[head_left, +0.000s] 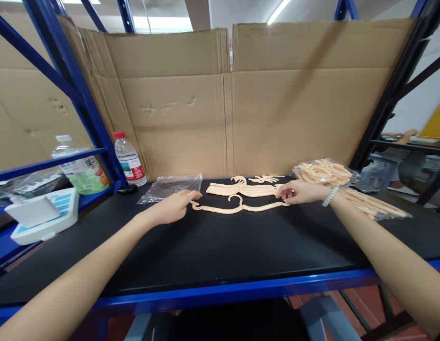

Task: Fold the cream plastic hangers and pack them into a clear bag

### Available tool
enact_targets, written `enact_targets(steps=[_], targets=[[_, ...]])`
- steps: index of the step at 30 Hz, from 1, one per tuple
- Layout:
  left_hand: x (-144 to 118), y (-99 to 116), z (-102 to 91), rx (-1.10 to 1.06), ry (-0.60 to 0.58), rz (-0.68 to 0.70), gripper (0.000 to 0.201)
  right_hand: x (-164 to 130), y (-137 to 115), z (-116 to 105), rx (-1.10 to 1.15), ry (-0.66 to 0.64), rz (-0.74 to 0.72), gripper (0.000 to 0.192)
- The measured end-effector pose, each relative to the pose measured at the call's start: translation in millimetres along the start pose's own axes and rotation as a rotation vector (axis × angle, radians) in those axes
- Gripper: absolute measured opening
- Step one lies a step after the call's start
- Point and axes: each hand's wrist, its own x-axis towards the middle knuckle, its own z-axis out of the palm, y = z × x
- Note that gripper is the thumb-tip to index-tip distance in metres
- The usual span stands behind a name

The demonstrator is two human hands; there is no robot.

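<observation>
Hanger (243, 207): crosswise, right between our hands!
Left hand (173, 207): half-curled at its left tip, grip unclear.
Right hand (305, 192): likewise, right tip.

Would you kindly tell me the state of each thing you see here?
Front hanger: lying flat
Stacked hangers: lying flat
Clear bag: lying crumpled
Red-capped bottle: upright, capped
White-capped bottle: upright, capped
Bundle: wrapped in clear plastic
Ceiling light: lit
Left hand: fingers bent, at front hanger's left end
Right hand: fingers bent, at front hanger's right end
</observation>
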Motion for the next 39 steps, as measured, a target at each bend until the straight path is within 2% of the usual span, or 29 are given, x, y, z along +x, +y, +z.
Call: enact_targets(steps=[3,11,19,25,33,39], targets=[[0,-8,-2.2,0.000,-0.037,0.000,0.060,0,11,-3,-0.012,-0.021,0.061,0.026],[-3,0,-17.7,0.008,-0.077,-0.011,0.033,-6,25,-7,0.015,-0.098,0.170,0.022],[-4,-15,-23.8,0.002,-0.107,-0.037,0.030,-10,28,-9,0.062,-0.161,0.213,0.016],[-5,-6,-28.8,0.026,-0.141,-0.039,0.023,-12,27,-10,0.081,-0.189,0.228,0.018],[-6,-9,-30.7,0.043,-0.162,-0.022,0.038,-14,25,-11,0.103,-0.226,0.241,0.017],[-5,-15,-28.7,0.046,-0.161,-0.004,0.038,-15,24,-12,0.110,-0.230,0.258,0.019]])
